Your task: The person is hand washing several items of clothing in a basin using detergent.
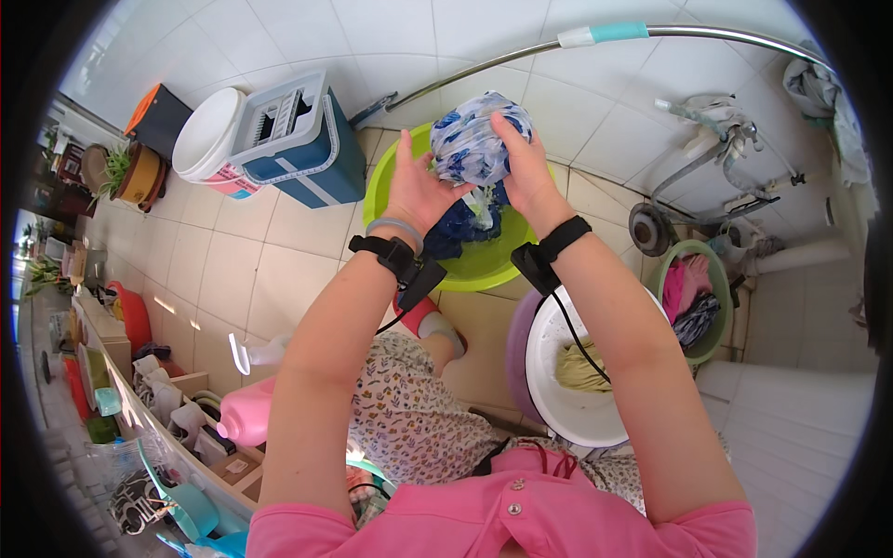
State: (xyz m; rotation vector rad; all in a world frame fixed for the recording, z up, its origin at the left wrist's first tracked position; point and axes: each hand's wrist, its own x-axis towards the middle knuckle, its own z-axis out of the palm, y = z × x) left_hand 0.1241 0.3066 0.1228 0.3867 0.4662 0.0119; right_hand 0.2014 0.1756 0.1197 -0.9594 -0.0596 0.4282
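Between my hands is a bunched wet cloth, white and pale blue with dark blue patches, raised over a lime-green basin. My right hand grips its right side, thumb on top. My left hand is spread at the cloth's lower left, fingers apart, palm turned up; whether it bears any of the weight is unclear. Dark blue fabric lies in water in the basin below, partly hidden by my hands and the cloth.
A blue bucket with a grey rim and a white bucket stand at the upper left. A white basin holds yellow-green cloth; a green basin holds clothes. A metal pole leans along the tiled wall near a tap.
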